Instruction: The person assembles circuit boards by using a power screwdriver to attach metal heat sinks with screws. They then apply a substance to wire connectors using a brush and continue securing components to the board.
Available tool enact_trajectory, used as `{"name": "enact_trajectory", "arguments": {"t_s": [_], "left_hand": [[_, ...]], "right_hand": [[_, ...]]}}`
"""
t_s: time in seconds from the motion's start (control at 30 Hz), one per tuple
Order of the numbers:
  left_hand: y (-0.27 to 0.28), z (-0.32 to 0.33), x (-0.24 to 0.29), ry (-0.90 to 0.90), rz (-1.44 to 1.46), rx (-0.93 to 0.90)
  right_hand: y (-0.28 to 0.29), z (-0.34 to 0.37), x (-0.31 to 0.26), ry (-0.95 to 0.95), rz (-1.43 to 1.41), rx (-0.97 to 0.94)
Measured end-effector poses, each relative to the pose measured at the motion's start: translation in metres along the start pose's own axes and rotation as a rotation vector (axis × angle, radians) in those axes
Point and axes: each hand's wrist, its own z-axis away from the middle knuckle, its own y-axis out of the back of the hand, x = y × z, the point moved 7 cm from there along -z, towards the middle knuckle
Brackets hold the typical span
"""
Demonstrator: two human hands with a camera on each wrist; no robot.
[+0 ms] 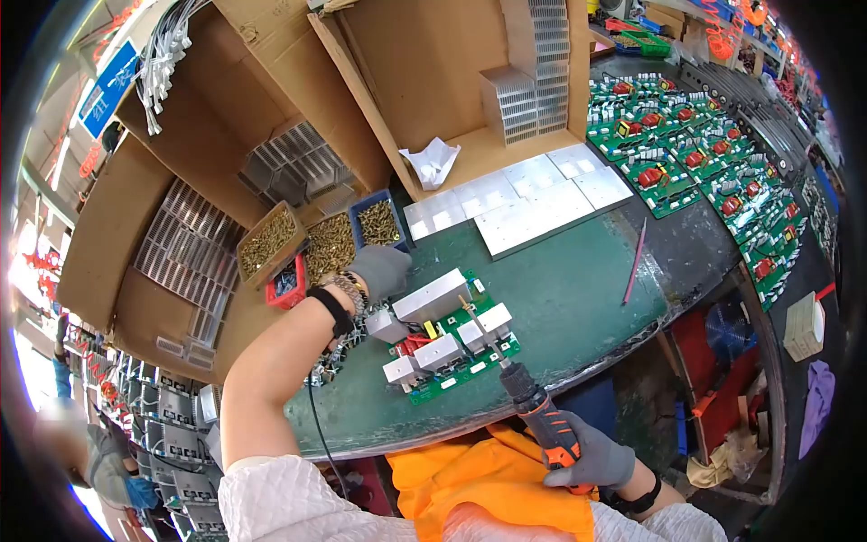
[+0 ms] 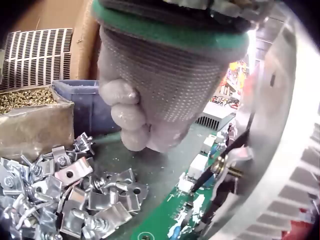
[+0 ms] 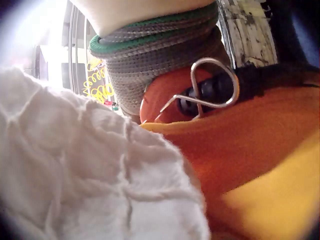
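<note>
My left hand point(image 1: 379, 273), in a grey glove, is over the green bench beside the blue bin of brass screws point(image 1: 376, 221). In the left wrist view its fingers point(image 2: 129, 117) are curled in toward the palm, and nothing shows between them. My right hand point(image 1: 598, 454), also gloved, grips an orange and black electric screwdriver point(image 1: 542, 415). The long bit point(image 1: 483, 330) reaches over a green circuit board point(image 1: 449, 383) with block-shaped metal heat sinks point(image 1: 433, 296). Metal clips with screws point(image 2: 70, 200) lie piled beside the board. In the right wrist view a wire loop point(image 3: 235, 90) shows at the screwdriver's rear end.
Bins of brass screws point(image 1: 268, 244) and a red bin point(image 1: 287, 283) stand at the left. Cardboard boxes point(image 1: 433, 81) with finned heat sinks rise behind. Flat metal plates point(image 1: 533, 217) lie at the back, a pink stick point(image 1: 636, 262) at the right, and several populated boards point(image 1: 664, 185) beyond.
</note>
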Motion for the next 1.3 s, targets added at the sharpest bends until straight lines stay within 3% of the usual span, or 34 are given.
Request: {"name": "enact_trajectory", "arguments": {"t_s": [0.03, 0.1, 0.13, 0.2, 0.23, 0.3, 0.33, 0.43, 0.63, 0.7, 0.83, 0.9, 1.03, 1.1, 1.2, 1.3], "left_hand": [[0.004, 0.008, -0.004, -0.001, -0.001, 0.008], [0.039, 0.034, -0.011, 0.007, 0.317, 0.334], [0.045, 0.046, -0.007, -0.001, 0.319, 0.324], [0.07, 0.077, -0.005, -0.019, 0.847, 0.503], [0.077, 0.09, 0.005, -0.018, 0.851, 0.491], [0.064, 0.11, 0.022, 0.117, 1.273, 0.338], [0.056, 0.115, 0.027, -0.006, 1.296, 0.436], [0.052, 0.136, 0.047, 0.121, 1.23, 0.466], [0.053, 0.159, 0.074, 0.145, 1.152, 0.53], [0.057, 0.164, 0.08, 0.137, 0.984, 0.596], [0.065, 0.166, 0.09, 0.084, 0.855, 0.691], [0.081, 0.172, 0.107, -0.08, 0.468, 0.863], [0.074, 0.166, 0.146, -0.112, 0.291, 0.812], [0.072, 0.163, 0.161, -0.064, 0.209, 0.951], [0.041, 0.134, 0.18, -0.048, 0.194, 0.903], [0.029, 0.12, 0.19, -0.033, 0.201, 0.88]], "right_hand": [[0.0, 0.002, -0.002, 0.005, 0.005, 0.004], [-0.002, 0.006, -0.001, -0.036, 0.021, 0.008], [-0.003, 0.007, 0.001, -0.042, 0.012, 0.012], [-0.005, 0.006, -0.003, 0.044, 0.047, -0.002], [-0.005, 0.006, -0.004, 0.034, 0.04, -0.001], [-0.011, 0.005, -0.006, 0.005, 0.141, -0.05], [-0.014, 0.005, -0.004, 0.045, 0.107, -0.051], [-0.017, 0.005, -0.005, 0.092, 0.162, -0.061], [-0.019, 0.014, 0.002, 0.035, 0.171, -0.041], [-0.017, 0.017, 0.008, 0.039, 0.18, -0.03], [-0.016, 0.021, 0.015, 0.032, 0.112, -0.032], [-0.015, 0.026, 0.016, 0.04, 0.077, -0.028], [-0.007, 0.041, 0.031, -0.08, 0.074, 0.014], [0.0, 0.048, 0.043, -0.112, 0.011, 0.038], [0.007, 0.051, 0.056, -0.075, -0.055, 0.07], [0.016, 0.05, 0.069, -0.221, -0.054, 0.106]]}}
